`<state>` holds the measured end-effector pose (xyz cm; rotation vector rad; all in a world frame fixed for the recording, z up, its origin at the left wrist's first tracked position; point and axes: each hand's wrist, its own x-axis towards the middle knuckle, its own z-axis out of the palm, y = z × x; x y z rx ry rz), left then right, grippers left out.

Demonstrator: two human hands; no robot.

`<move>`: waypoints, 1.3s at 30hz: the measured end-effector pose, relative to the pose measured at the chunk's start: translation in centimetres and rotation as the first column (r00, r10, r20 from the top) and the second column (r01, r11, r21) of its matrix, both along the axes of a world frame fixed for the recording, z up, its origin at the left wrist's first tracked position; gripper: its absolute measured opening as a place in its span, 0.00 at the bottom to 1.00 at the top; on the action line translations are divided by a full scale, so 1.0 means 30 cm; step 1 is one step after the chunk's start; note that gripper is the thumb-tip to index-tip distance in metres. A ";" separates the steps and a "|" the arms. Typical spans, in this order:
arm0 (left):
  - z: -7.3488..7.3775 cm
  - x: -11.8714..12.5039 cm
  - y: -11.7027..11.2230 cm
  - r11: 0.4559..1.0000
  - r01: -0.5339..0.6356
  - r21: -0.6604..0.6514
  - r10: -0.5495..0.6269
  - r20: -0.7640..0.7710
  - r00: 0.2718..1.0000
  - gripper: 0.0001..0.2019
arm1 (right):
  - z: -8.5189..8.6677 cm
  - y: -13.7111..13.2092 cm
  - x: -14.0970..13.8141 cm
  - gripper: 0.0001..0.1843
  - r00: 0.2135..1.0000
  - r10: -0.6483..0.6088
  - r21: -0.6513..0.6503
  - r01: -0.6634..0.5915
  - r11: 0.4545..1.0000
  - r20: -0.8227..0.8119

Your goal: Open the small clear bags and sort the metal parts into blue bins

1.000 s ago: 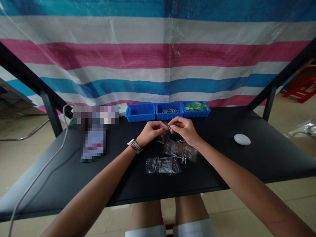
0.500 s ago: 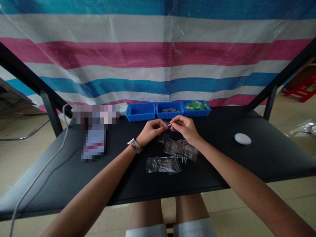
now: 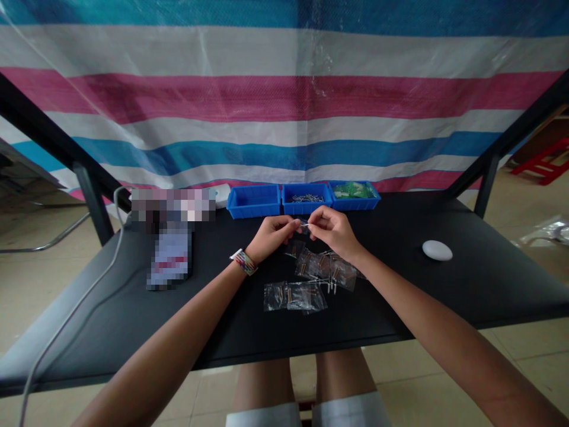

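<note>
My left hand [image 3: 272, 237], with a woven bracelet on the wrist, is closed in a pinch at the edge of a small clear plastic bag [image 3: 304, 230]. My right hand [image 3: 332, 231] faces it, thumb and finger pinched on a thin silvery metal piece [image 3: 304, 225]; its exact kind is too small to make out. The two sets of fingertips are a little apart, with the bag and metal piece between them. Below the hands lie several clear bags [image 3: 320, 264] with brass-coloured screw-like pieces in them. Loose silvery pieces [image 3: 331, 287] lie between the bags.
Three blue bins stand along the back: a bare left bin [image 3: 253, 201], a middle bin [image 3: 306, 207] with silvery pieces, and a right bin [image 3: 355, 204] with green-and-clear bags. A white oval object [image 3: 437, 250] lies right. A cable [image 3: 89, 293] crosses the table's left side.
The fingertips have drawn slightly apart, and more of the metal piece and the small bag shows between them. Everything else lies as before.
</note>
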<state>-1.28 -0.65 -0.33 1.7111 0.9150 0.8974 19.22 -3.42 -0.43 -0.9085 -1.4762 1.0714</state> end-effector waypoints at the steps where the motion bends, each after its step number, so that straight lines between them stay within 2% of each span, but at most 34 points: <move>1: -0.001 0.000 0.001 1.000 -0.002 -0.011 0.001 -0.002 1.000 0.25 | 0.002 -0.001 0.000 0.13 1.000 -0.004 0.009 0.004 1.000 0.004; 4: -0.003 0.002 0.002 0.999 -0.013 -0.041 0.014 0.014 1.000 0.26 | 0.013 0.000 0.009 0.13 0.998 -0.059 0.040 0.058 0.997 0.028; 7: -0.007 0.004 0.003 0.998 -0.017 -0.068 0.021 0.059 0.998 0.27 | 0.027 0.012 0.031 0.13 0.977 -0.208 0.101 0.202 0.974 0.048; 10: -0.014 0.002 0.008 0.997 -0.002 -0.073 0.008 0.087 0.996 0.26 | 0.032 0.030 0.060 0.14 0.921 -0.388 0.179 0.376 0.909 0.036; 13: -0.019 0.000 0.011 0.998 0.007 -0.070 -0.001 0.087 0.996 0.25 | 0.027 0.043 0.085 0.14 0.865 -0.501 0.228 0.483 0.845 0.024; 19: -0.015 0.001 0.007 0.997 0.013 -0.077 -0.006 0.088 0.996 0.24 | 0.019 0.073 0.112 0.14 0.762 -0.634 0.365 0.558 0.746 0.132; 22: -0.012 0.002 0.005 0.996 0.019 -0.090 -0.011 0.088 0.996 0.24 | 0.017 0.114 0.115 0.13 0.695 -0.653 0.495 0.472 0.730 0.301; 25: -0.010 0.001 0.005 0.996 0.020 -0.088 -0.011 0.093 0.996 0.24 | 0.010 0.143 0.116 0.16 0.600 -0.635 0.531 0.374 0.760 0.487; 27: -0.009 0.000 0.006 0.996 0.017 -0.087 -0.009 0.089 0.996 0.24 | 0.003 0.142 0.119 0.22 0.560 -0.631 0.530 0.358 0.768 0.537; 29: -0.008 -0.001 0.006 0.996 0.017 -0.091 -0.010 0.076 0.997 0.24 | -0.001 0.126 0.125 0.24 0.578 -0.617 0.537 0.331 0.776 0.534; 32: -0.006 -0.001 0.005 0.996 0.021 -0.090 -0.017 0.052 0.999 0.24 | 0.005 0.095 0.137 0.19 0.684 -0.529 0.517 0.253 0.818 0.503; 35: -0.006 0.001 0.004 0.996 0.016 -0.084 -0.013 0.035 0.999 0.24 | 0.028 0.079 0.155 0.12 0.782 -0.261 0.354 0.055 0.933 0.566; 37: -0.008 0.002 0.004 0.997 0.012 -0.078 -0.010 0.024 1.000 0.24 | 0.050 0.077 0.174 0.09 0.767 -0.044 0.201 -0.112 0.973 0.640; 39: -0.010 0.003 0.005 0.998 0.013 -0.069 -0.012 0.015 1.000 0.24 | 0.072 0.077 0.195 0.07 0.705 0.092 0.081 -0.209 0.975 0.703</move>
